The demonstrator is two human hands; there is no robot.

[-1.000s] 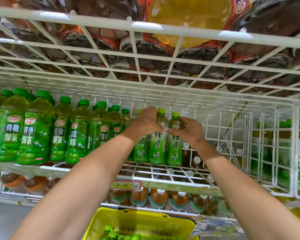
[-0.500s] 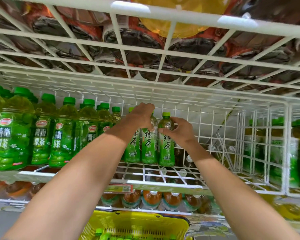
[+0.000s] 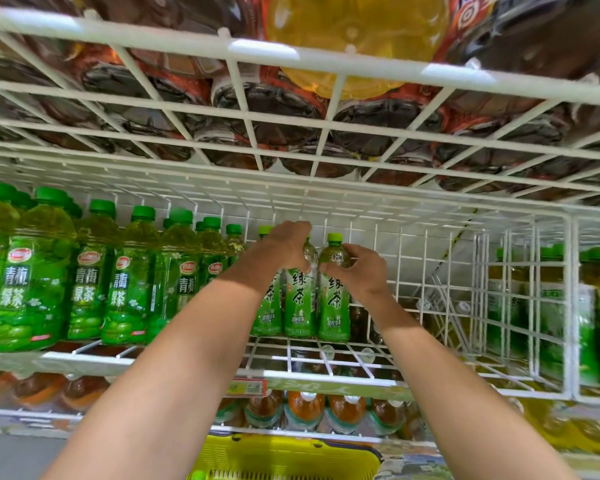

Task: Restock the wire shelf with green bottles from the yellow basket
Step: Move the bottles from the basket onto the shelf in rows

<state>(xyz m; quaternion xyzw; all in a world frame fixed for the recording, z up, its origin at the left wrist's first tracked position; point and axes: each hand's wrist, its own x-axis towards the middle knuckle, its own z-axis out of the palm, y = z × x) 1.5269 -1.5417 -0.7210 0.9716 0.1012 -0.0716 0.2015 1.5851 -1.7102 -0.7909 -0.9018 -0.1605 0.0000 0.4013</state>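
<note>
Green-tea bottles [image 3: 267, 306]: three slim ones with green labels, upright, side by side at frame centre.
Middle bottle [image 3: 299, 299]: top gripped by the left hand [image 3: 284, 244].
Right bottle [image 3: 334, 299]: neck pinched by the right hand [image 3: 357, 271].
Wire shelf [image 3: 326, 375]: white grid under the bottles.
Yellow basket [image 3: 284, 455]: bottom centre, cut off by the frame; possibly a green cap inside.

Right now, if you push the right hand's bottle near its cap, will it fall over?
Probably: the bottle is tall and narrow on a wire shelf, so a high push likely tips it. It looks full, so probably heavy. The right hand gripping its shoulder should steady it.
</note>
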